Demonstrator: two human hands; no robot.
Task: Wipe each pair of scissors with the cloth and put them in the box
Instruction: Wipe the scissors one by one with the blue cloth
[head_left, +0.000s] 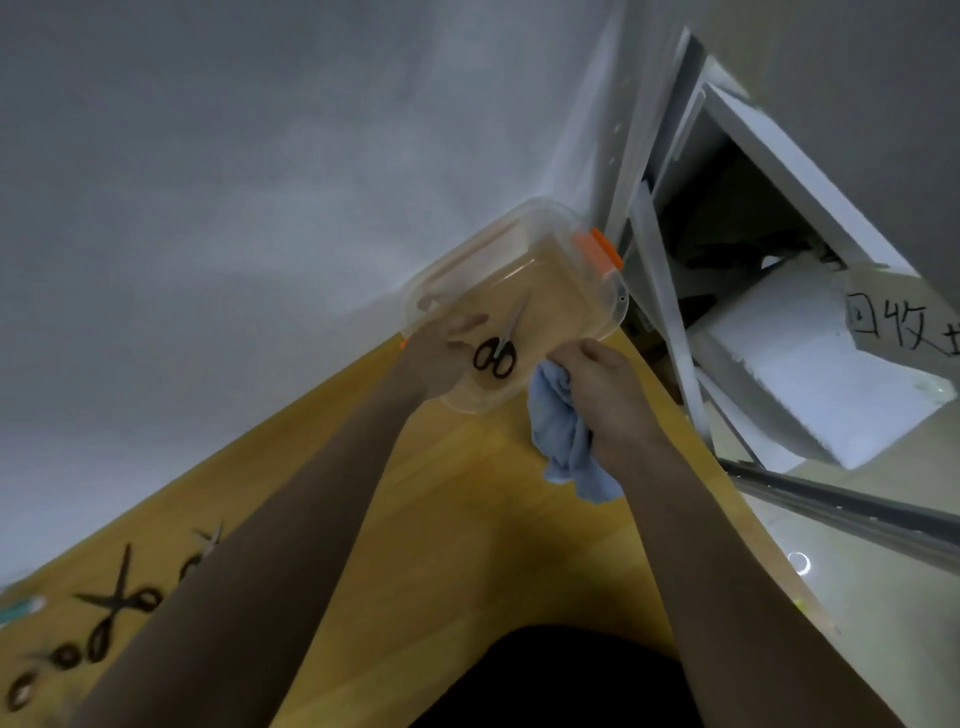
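Lying beside left grip (441, 353): scissors (497, 349)

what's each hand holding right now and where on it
The right hand grips the blue cloth, bunched at its upper part, with the rest hanging below. The left hand is open at the clear box, holding nothing; the scissors lie inside.

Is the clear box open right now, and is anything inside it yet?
Open: no lid covers the box. One pair of black-handled scissors lies on its floor, seen straight in from above, with the left hand at its rim.
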